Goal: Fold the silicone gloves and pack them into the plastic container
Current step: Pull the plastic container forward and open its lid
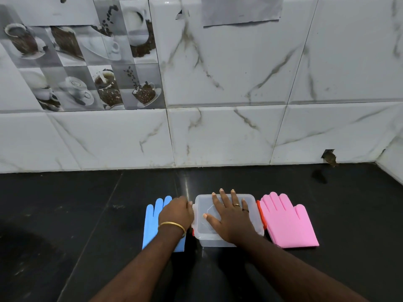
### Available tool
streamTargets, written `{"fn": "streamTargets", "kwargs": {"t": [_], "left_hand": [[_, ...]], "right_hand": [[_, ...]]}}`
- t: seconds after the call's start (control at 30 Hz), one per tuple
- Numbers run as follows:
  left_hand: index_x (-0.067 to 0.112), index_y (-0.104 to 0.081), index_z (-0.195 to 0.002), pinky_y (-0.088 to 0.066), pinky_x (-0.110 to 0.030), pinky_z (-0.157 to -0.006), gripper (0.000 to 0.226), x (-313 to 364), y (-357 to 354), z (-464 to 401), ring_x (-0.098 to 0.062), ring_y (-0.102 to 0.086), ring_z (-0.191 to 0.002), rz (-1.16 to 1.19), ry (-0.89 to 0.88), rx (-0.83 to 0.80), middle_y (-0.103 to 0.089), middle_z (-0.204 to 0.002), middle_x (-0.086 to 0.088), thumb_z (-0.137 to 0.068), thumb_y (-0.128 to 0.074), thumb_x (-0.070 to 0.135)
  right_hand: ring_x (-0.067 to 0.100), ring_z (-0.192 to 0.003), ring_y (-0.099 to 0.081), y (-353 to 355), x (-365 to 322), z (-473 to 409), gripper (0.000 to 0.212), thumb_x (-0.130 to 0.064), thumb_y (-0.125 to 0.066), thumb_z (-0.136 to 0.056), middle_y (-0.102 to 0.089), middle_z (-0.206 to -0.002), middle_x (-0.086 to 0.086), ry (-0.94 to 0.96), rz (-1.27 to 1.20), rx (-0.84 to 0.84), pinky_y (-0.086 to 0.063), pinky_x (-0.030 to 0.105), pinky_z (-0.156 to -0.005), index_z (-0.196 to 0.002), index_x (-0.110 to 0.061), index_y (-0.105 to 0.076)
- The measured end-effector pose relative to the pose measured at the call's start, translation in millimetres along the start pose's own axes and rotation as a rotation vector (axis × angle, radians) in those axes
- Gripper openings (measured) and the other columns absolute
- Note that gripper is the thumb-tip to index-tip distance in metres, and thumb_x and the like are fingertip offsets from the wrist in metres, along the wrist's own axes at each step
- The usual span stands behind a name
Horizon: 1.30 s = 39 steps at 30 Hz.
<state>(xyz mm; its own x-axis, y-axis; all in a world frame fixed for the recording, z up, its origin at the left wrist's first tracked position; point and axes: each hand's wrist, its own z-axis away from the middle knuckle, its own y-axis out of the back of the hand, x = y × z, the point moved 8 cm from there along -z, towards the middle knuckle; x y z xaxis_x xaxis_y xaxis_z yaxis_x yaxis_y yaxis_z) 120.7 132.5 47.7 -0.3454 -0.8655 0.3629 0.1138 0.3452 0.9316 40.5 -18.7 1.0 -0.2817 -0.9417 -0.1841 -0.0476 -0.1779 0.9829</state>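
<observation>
A clear plastic container (250,203) with its lid on sits on the black counter, with red clips at its sides. My right hand (229,216) lies flat on the lid, fingers spread. My left hand (177,213) is curled at the container's left edge, fingers on the side clip; its grip is partly hidden. A blue silicone glove (151,223) lies flat to the left, partly under my left wrist. A pink silicone glove (287,221) lies flat to the right, touching the container.
The black counter (87,214) runs to a white marble-tiled wall (218,127) at the back and a side wall at far right. A small hole with debris (329,158) sits at the wall's base on the right.
</observation>
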Motion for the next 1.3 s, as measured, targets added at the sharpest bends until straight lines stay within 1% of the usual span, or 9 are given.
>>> {"fn": "streamTargets", "kwargs": {"t": [0.1, 0.23, 0.37, 0.47, 0.6, 0.7, 0.83, 1.13, 1.3], "left_hand": [[0.015, -0.059, -0.110, -0.045, -0.029, -0.085, 0.030, 44.4, 10.8, -6.7, -0.024, -0.059, -0.107, 0.120, -0.303, -0.129, -0.062, -0.112, -0.006, -0.085, -0.049, 0.029], [0.009, -0.010, -0.154, -0.013, -0.037, -0.120, 0.103, 87.6, -5.3, 9.8, -0.027, -0.006, -0.150, -0.142, -0.477, -0.512, -0.009, -0.162, -0.010, -0.078, -0.070, 0.045], [0.010, 0.011, -0.153, -0.001, -0.045, -0.121, 0.141, 97.7, -25.2, 11.5, -0.028, 0.015, -0.149, -0.417, -0.474, -0.618, 0.016, -0.162, -0.010, -0.059, -0.079, 0.065], [0.015, 0.002, -0.154, -0.016, -0.054, -0.120, 0.144, 96.6, -37.8, 2.3, -0.032, 0.000, -0.150, -0.441, -0.394, -0.639, 0.006, -0.163, -0.010, -0.050, -0.083, 0.065], [0.017, -0.027, -0.147, -0.041, -0.047, -0.108, 0.124, 105.6, -37.7, 0.9, -0.026, -0.043, -0.132, -0.454, -0.378, -0.637, -0.040, -0.148, -0.006, -0.048, -0.088, 0.059], [0.014, -0.032, -0.146, -0.044, -0.045, -0.106, 0.118, 109.7, -36.3, 1.0, -0.027, -0.047, -0.128, -0.441, -0.371, -0.624, -0.045, -0.143, -0.008, -0.051, -0.089, 0.054], [0.018, -0.034, -0.144, -0.046, -0.046, -0.105, 0.116, 107.1, -38.9, 1.9, -0.025, -0.050, -0.124, -0.457, -0.347, -0.637, -0.047, -0.140, -0.006, -0.049, -0.089, 0.055], [0.021, -0.034, -0.143, -0.045, -0.047, -0.105, 0.112, 105.2, -39.0, 2.5, -0.024, -0.050, -0.122, -0.433, -0.315, -0.646, -0.049, -0.137, -0.005, -0.050, -0.089, 0.054], [0.020, -0.034, -0.143, -0.044, -0.046, -0.106, 0.111, 105.8, -37.7, 3.3, -0.024, -0.050, -0.124, -0.434, -0.327, -0.654, -0.049, -0.137, -0.005, -0.053, -0.089, 0.053]], "right_hand": [[0.029, -0.152, 0.008, 1.0, -0.6, 1.1, 0.089, -0.082, -0.004, -0.080, 0.002, -0.166, -0.003, 0.004, -0.004, -0.018, 0.002, 0.055, -0.119, -0.156, -0.035, -0.002], [0.025, -0.151, 0.015, 7.5, 0.1, 2.4, 0.083, -0.074, -0.014, -0.089, 0.006, -0.166, -0.005, 0.013, -0.135, -0.087, 0.005, 0.051, -0.119, -0.157, -0.029, -0.002], [0.020, -0.153, -0.007, 38.7, 28.4, 12.2, 0.056, -0.040, -0.039, -0.101, -0.023, -0.163, -0.002, -0.120, -0.285, 0.203, -0.008, 0.044, -0.121, -0.154, -0.023, -0.028], [0.025, -0.141, -0.039, 51.0, 65.3, 30.2, 0.051, -0.032, -0.051, -0.097, -0.047, -0.150, 0.004, -0.372, -0.390, 0.400, -0.033, 0.043, -0.114, -0.145, -0.018, -0.043], [0.022, -0.113, -0.061, 36.7, 95.5, 43.3, 0.039, -0.034, -0.053, -0.098, -0.063, -0.129, 0.007, -0.599, -0.581, 0.319, -0.050, 0.038, -0.097, -0.130, -0.013, -0.055], [0.017, -0.083, -0.061, 37.7, 99.3, 46.5, 0.021, -0.026, -0.052, -0.099, -0.070, -0.096, 0.005, -0.594, -0.617, 0.340, -0.053, 0.035, -0.083, -0.098, -0.010, -0.065], [0.018, -0.079, -0.061, 34.9, 107.7, 44.4, 0.028, -0.022, -0.047, -0.101, -0.063, -0.077, 0.000, -0.625, -0.680, 0.359, -0.051, 0.034, -0.078, -0.084, -0.008, -0.066], [0.015, -0.084, -0.058, 28.5, 117.7, 38.5, 0.026, -0.023, -0.045, -0.103, -0.065, -0.089, 0.002, -0.711, -0.684, 0.331, -0.046, 0.027, -0.079, -0.097, -0.010, -0.066], [0.018, -0.082, -0.063, 7.6, 130.4, 44.1, 0.027, -0.022, -0.044, -0.102, -0.069, -0.089, 0.006, -0.839, -0.922, 0.297, -0.054, 0.036, -0.081, -0.093, -0.009, -0.065]]}}
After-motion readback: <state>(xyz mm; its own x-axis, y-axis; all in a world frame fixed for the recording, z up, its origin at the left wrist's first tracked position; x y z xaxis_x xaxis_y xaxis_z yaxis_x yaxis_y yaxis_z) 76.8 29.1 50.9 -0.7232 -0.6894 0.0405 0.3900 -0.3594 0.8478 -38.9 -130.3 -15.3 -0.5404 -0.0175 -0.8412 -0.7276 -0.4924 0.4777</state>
